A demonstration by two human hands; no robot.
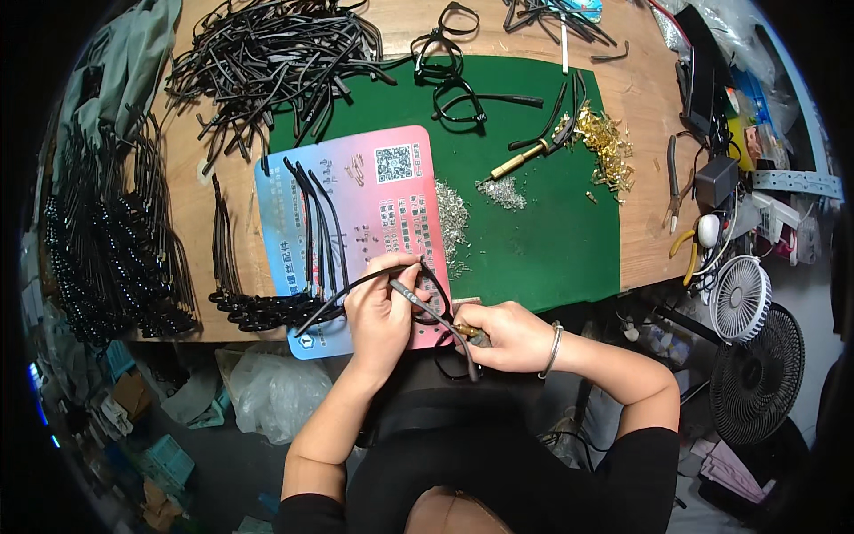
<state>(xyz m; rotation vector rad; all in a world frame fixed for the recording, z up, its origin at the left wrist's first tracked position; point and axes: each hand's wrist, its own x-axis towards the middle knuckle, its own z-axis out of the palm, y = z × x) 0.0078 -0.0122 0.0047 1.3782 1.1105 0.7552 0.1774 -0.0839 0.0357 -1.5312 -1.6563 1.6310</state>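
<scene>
Our left hand (381, 307) pinches a black spectacle frame (436, 307) over the near edge of the bench (645, 107), above a pink-and-blue card (356, 214). Our right hand (503, 334) is closed around a screwdriver (427, 307) touching the frame.

Wooden workbench (200, 222) is covered in part by a green rectangular cutting mat (543, 240). Two round fans, one small and white (740, 298), one larger and black (758, 384), are placed right. Dim, cluttered floor (133, 418) is seen below.
</scene>
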